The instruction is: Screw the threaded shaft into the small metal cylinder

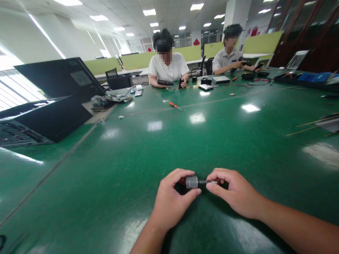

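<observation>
My left hand (172,199) is closed around a small tool (192,182) with a grey metal collar and a dark red handle that shows between my fingers. My right hand (233,190) pinches the thin metal shaft (210,182) that sticks out of the collar to the right. Both hands rest low over the green table (159,155), close to its near edge. Most of the handle is hidden inside my left palm.
An open black case (45,106) stands at the left. A red-handled screwdriver (174,105) lies mid-table. Two people sit at the far side with tools and small parts (209,83) before them. Thin sticks (309,127) lie at the right edge.
</observation>
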`<state>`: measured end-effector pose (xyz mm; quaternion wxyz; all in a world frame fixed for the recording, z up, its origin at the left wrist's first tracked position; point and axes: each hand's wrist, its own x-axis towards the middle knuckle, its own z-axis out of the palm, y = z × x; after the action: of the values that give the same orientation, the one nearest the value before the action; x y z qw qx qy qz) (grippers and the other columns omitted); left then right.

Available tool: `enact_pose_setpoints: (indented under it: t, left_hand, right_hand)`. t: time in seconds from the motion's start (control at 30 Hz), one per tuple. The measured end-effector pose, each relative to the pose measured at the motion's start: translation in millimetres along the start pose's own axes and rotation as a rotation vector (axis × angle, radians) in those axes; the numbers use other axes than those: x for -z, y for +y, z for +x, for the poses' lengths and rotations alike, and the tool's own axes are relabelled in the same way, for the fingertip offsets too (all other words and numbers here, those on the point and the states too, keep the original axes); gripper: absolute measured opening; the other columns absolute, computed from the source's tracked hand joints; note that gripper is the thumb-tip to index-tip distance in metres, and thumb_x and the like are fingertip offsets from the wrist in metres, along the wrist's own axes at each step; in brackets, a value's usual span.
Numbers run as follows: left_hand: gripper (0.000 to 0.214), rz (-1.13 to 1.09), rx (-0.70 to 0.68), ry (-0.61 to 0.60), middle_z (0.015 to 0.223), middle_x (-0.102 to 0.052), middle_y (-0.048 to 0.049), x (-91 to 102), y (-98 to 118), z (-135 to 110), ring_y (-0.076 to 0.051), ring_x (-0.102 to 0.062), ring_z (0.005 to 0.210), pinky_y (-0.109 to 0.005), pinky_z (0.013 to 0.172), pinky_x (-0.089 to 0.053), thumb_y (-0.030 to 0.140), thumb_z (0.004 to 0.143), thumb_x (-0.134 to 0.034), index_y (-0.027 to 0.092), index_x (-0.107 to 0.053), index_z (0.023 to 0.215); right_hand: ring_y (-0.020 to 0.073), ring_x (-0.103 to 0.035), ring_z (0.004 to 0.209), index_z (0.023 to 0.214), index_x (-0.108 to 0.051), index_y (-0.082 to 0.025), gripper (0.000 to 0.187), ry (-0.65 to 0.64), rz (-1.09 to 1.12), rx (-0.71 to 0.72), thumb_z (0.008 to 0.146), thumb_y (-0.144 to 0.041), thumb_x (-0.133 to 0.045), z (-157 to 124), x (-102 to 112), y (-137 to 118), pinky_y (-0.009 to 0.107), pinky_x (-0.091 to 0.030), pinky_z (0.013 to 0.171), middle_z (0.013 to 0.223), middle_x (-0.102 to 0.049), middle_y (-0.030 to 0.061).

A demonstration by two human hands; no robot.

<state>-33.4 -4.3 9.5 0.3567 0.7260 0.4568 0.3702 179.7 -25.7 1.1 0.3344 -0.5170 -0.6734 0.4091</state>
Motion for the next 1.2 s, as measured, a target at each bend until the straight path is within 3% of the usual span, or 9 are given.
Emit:
enact_pose_setpoints:
  t: [0.37,1.2]
  left_hand:
    - [0.035,-0.043,0.075,-0.004,0.100,-0.073,-0.0034,-0.3,-5.7,0.7,-0.022,-0.067,0.088,-0.037,0.084,-0.052,0.021,0.073,-0.079,0.024,-0.070,0.107]
    - [0.036,-0.072,0.108,0.000,0.100,-0.075,-0.0036,0.0,-7.0,0.3,-0.023,-0.070,0.088,-0.037,0.085,-0.052,0.022,0.073,-0.079,0.023,-0.070,0.107]
  right_hand:
    - [0.0152,-0.054,0.070,0.084,-0.071,-0.020,0.016,-0.001,0.006,0.001,0.090,-0.032,-0.062,0.3,0.1,1.1,0.026,-0.040,0.064,0.073,-0.062,0.0003]
    - [0.0148,-0.054,0.069,0.082,-0.071,-0.020,0.014,0.004,0.006,0.010,0.089,-0.030,-0.063,0.1,0.6,-0.1,0.026,-0.040,0.064,0.072,-0.061,-0.0003]
